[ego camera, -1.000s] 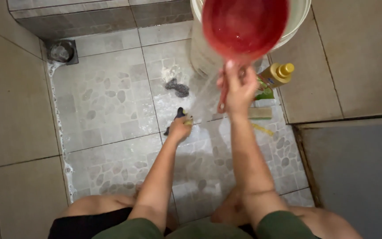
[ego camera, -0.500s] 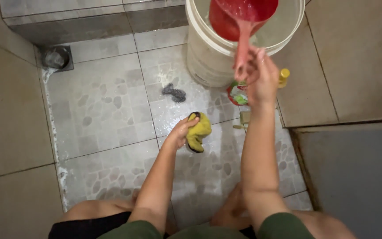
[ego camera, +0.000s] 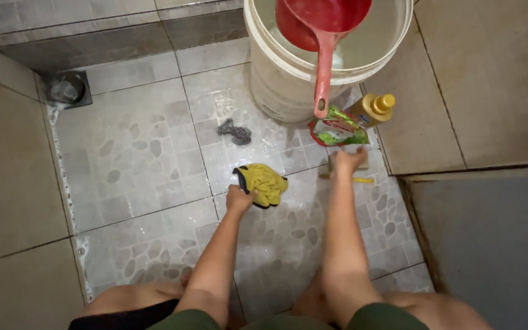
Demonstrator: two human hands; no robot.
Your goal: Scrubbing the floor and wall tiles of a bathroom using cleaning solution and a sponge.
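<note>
Your left hand [ego camera: 238,199] has its grip closed on the near-left edge of a crumpled yellow cloth [ego camera: 265,183] that lies on the wet pebble-patterned floor [ego camera: 135,153]. Your right hand [ego camera: 348,161] reaches down over a small pale block [ego camera: 362,160] just right of the cloth; you cannot tell from here whether that grip is closed on it or only resting there. A thin yellow stick [ego camera: 355,179] lies flat just near of the block. Farther out, a green and red pouch [ego camera: 337,128] lies flat, touching a yellow bottle with a yellow cap [ego camera: 374,107] at its right. Behind them stands a white bucket [ego camera: 288,73] with a red dipper [ego camera: 322,24] inside, its handle hanging over the rim toward the pouch. A grey scouring wad [ego camera: 233,131] lies left of the bucket, and a floor drain [ego camera: 66,89] sits in the far left corner.
</note>
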